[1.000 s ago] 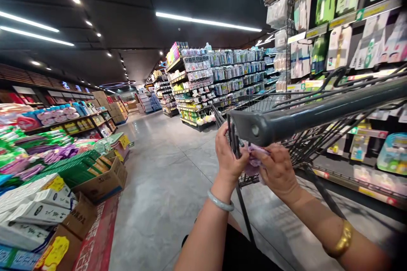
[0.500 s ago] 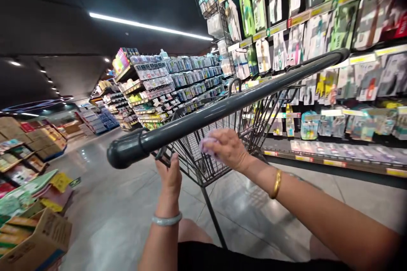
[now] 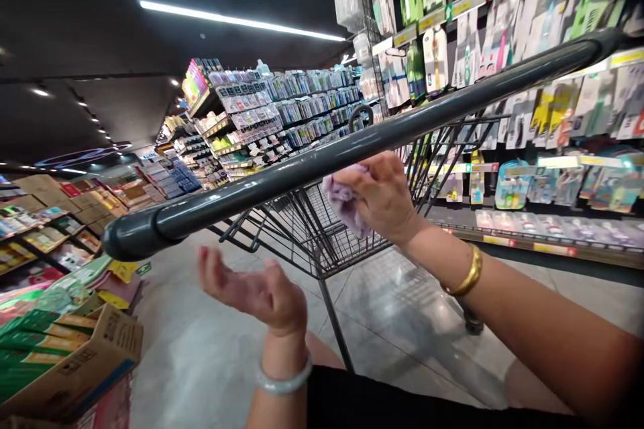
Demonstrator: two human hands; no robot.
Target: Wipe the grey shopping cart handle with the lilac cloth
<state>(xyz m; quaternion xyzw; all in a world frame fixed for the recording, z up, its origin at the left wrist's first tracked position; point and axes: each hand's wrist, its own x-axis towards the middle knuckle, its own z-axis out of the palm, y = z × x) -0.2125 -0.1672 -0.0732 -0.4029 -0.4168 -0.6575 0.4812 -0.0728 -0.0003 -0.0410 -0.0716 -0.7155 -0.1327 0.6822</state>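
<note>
A shopping cart's thick dark grey handle bar point(image 3: 312, 161) slants across the view, its left end nearer and lower. Just beneath the bar, my right hand point(image 3: 385, 194) is closed on a crumpled light purple cloth point(image 3: 347, 204); its fingertips are partly hidden by the cloth and bar. My left hand point(image 3: 256, 291) hangs in the air below the bar's left end, palm up, fingers apart, with nothing in it. Behind the hands stands the cart's wire basket point(image 3: 352, 241).
Shelves of hanging packs point(image 3: 467, 53) rise close on the right. At the left, a cardboard box point(image 3: 108, 355) of green and orange packs stands beside the aisle. Grey floor point(image 3: 181, 335) lies beneath, and a further shelf unit point(image 3: 302, 107) stands beyond the cart.
My left hand has come off the cart frame under the bar and opened. My right hand, with the cloth, has moved up and right, closer to the bar. The view has shifted.
</note>
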